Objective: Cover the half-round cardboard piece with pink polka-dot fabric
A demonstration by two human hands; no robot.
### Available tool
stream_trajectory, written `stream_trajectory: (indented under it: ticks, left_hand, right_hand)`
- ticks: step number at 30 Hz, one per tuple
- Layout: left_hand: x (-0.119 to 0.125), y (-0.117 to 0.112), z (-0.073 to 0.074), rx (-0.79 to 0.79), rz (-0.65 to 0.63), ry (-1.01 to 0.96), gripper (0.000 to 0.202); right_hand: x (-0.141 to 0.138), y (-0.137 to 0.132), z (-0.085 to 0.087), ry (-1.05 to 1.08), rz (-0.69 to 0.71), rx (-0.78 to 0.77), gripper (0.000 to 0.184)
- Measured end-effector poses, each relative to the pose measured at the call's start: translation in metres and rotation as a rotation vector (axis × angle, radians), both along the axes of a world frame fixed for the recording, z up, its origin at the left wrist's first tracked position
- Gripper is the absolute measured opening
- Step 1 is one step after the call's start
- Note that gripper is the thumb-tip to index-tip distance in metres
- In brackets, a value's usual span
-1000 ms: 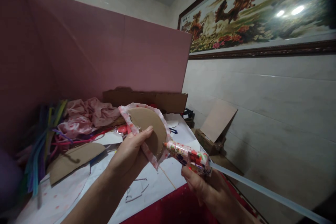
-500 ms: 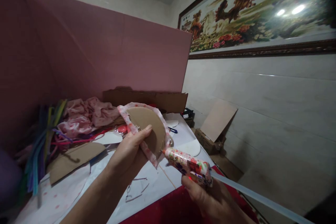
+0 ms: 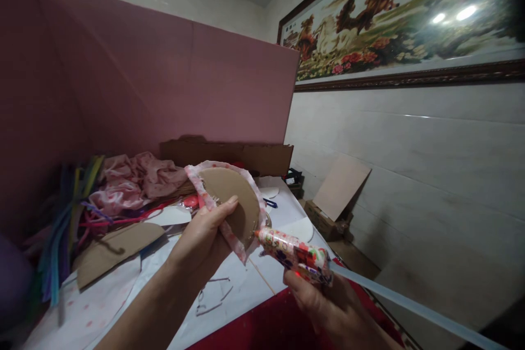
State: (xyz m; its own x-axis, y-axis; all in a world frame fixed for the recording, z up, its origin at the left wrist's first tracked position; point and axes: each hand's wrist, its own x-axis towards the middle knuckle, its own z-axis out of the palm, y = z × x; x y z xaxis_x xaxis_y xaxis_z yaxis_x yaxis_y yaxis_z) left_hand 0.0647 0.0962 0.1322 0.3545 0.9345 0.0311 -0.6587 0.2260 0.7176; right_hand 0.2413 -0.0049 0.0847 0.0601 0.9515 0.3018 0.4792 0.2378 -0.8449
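Observation:
My left hand is closed on a half-round cardboard piece edged with pink floral fabric, held up above the table with the thumb pressed on its straight side. My right hand grips a flower-patterned glue gun. The gun's tip touches the lower right rim of the cardboard, where the fabric wraps over. A long clear glue stick juts from the back of the gun toward the lower right.
The table carries white paper, a flat cardboard cutout, crumpled pink cloth, coloured pipe cleaners and a brown cardboard strip. A pink board stands behind. A cardboard sheet leans on the right wall.
The glue gun tip dipped along the lower rim of the cardboard and has come back up slightly. My left hand holds the piece almost still.

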Motion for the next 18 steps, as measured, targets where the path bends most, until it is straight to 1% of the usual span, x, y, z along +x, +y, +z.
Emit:
stream_trajectory:
  ticks: [5,10,14,16,18]
  left_hand:
    - [-0.0004,-0.0003,-0.0008,-0.002,0.011,0.031,0.022]
    - [0.0,0.0003,-0.0003,0.017,0.019,0.021,0.019]
    - [0.0005,0.0009,0.0006,-0.002,0.04,0.045,0.016]
    - [0.0004,0.0006,0.0009,-0.002,0.035,0.053,0.014]
    - [0.0,-0.0003,0.0014,0.005,0.021,0.045,0.016]
  right_hand:
    - [0.0038,0.0001,-0.0015,-0.026,0.043,-0.012,0.038]
    - [0.0053,-0.0048,-0.0047,-0.076,0.069,-0.02,0.038]
    - [0.0062,-0.0051,-0.0089,-0.085,0.028,0.012,0.041]
    - [0.0047,-0.002,-0.0059,-0.068,-0.006,-0.011,0.036]
    - [0.0026,0.0019,0.0006,-0.048,-0.026,-0.041,0.033]
